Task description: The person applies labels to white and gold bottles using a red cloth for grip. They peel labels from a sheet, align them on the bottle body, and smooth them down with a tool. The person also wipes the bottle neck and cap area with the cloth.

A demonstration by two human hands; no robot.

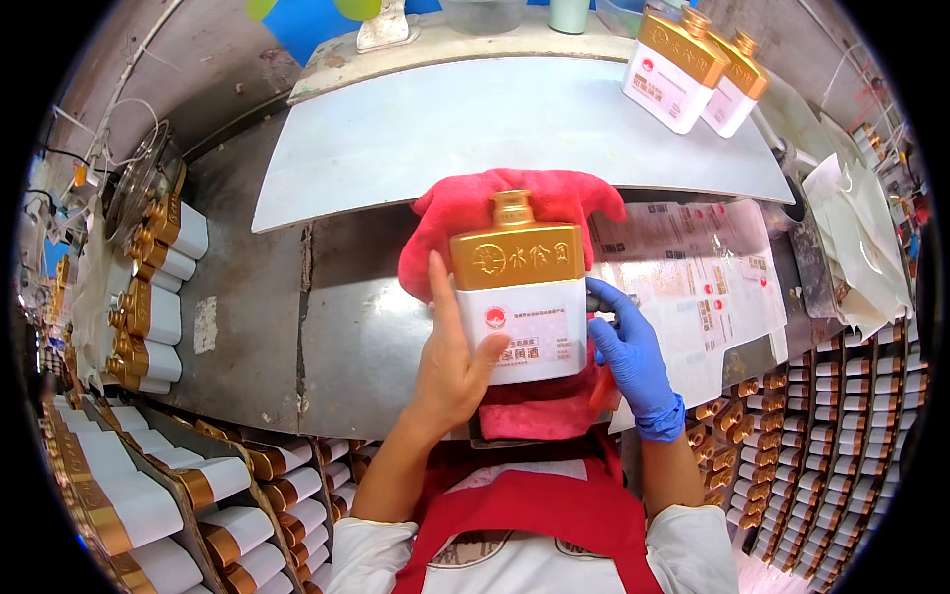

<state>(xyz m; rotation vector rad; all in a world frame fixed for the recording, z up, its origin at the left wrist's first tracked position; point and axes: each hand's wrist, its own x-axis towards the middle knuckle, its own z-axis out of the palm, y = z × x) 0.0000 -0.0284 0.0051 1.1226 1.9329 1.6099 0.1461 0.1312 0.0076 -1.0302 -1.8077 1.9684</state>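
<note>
A flat, white rectangular bottle [522, 322] with a gold shoulder and gold neck stands tilted back in front of me, its printed front facing me. My bare left hand [453, 356] grips its lower left side, thumb across the front. Beside the bottle's right edge is my right hand [631, 351] in a blue glove, fingers curled round a small dark object [600, 305]; most of it is hidden, so its kind cannot be told. Behind and beneath the bottle lies a bunched red cloth [435, 233].
A sheet of printed labels [683, 257] lies right of the cloth on the metal table [247, 327]. Beyond is a raised pale board [475, 119] with two gold-and-white bottles [683, 74] at its right. More bottles [148, 317] stand at left; racked bottles [831, 436] fill both lower sides.
</note>
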